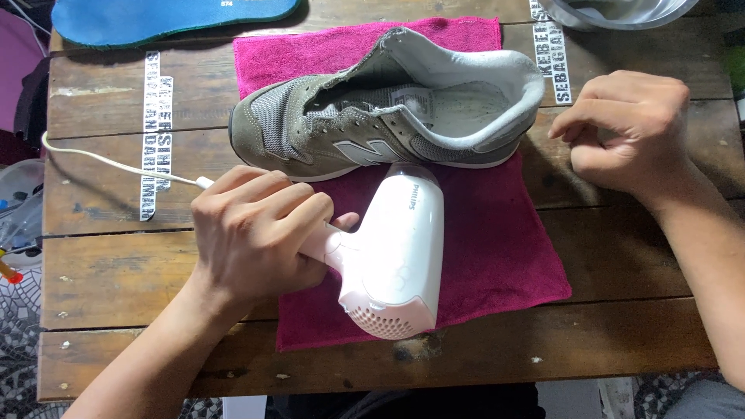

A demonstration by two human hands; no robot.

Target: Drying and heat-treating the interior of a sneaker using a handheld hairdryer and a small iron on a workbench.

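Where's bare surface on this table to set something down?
Bare wood along the table's near edge below the pink towel, and left between cord and left hand. Crowded centre: shoe, hair dryer. Right hand hovers over the right side.

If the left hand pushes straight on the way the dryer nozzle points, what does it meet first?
The left hand holds a white hair dryer aimed up the picture; its nozzle would likely meet the grey sneaker's side first. They look almost touching, though depth is unclear.

Even, soft daylight falls on my counter [621,326]; shadows stay faint, the picture is sharp, corners slightly dim.
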